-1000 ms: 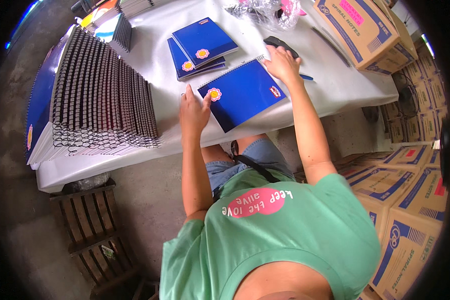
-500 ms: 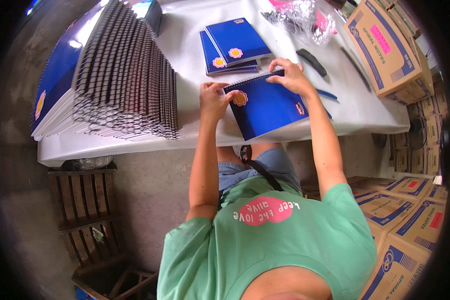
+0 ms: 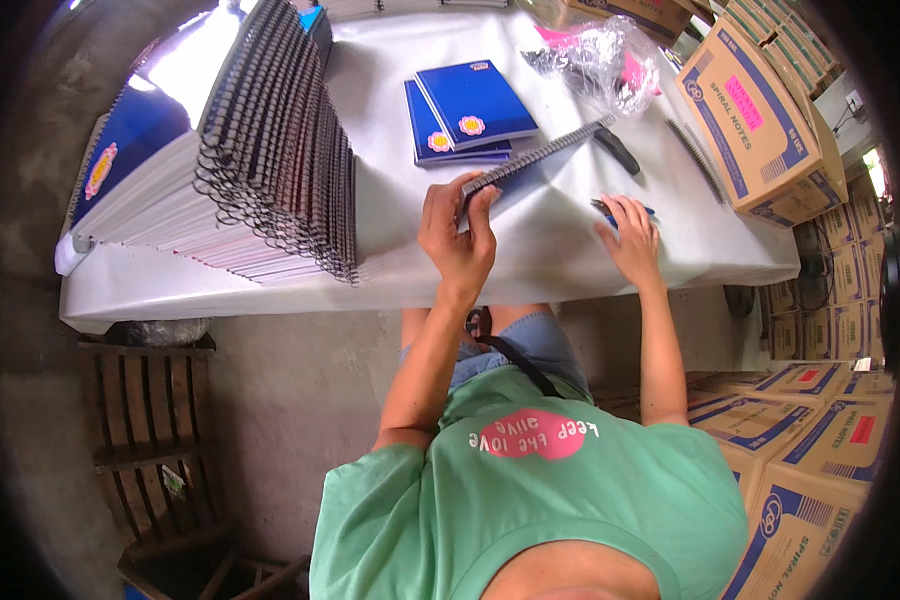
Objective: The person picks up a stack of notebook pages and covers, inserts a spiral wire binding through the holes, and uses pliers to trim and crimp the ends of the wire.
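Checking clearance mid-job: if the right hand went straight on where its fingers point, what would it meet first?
Most likely the blue tool, which lies right at the fingertips of the right hand; depth is unclear, so they may already be touching.

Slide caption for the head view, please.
Left hand holding a spiral notebook tilted up, right hand over a blue tool, blue notebooks lying beyond on the white table.

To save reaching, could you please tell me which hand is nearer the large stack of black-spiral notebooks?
Left. The left hand, holding a tilted spiral-bound notebook, is right of the stack, not touching it; the right hand is farther right, over a slim blue tool.
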The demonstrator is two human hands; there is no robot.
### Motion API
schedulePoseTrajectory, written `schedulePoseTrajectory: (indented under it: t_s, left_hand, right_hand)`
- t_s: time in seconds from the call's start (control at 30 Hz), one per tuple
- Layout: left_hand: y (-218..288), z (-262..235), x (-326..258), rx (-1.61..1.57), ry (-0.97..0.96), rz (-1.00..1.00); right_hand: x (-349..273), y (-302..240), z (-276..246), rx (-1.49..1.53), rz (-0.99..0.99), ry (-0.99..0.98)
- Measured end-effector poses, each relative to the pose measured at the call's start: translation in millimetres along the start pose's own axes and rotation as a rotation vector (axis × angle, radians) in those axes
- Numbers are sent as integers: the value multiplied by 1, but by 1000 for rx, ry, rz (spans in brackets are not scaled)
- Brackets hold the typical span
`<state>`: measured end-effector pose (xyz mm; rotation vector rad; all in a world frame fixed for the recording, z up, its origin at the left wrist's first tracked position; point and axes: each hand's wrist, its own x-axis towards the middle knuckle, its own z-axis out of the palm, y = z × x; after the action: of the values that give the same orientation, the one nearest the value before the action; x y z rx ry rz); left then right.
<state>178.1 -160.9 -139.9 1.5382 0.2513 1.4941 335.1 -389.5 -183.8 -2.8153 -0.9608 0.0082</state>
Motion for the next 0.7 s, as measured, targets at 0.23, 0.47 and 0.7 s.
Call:
schedulePoseTrajectory:
  t_s: [0.23,0.47,0.7]
  left_hand:
    - [2,-8,-9,-44,60,-79]
    - [5,-7,-2,140,18,106]
    - [11,-4,3,216,6,331]
  right_hand:
    - [-28,41,-34,-47,80,-80]
    - [-10,27,-7,77,-201,-24]
    - [-35,-69,-55,669,-193,386]
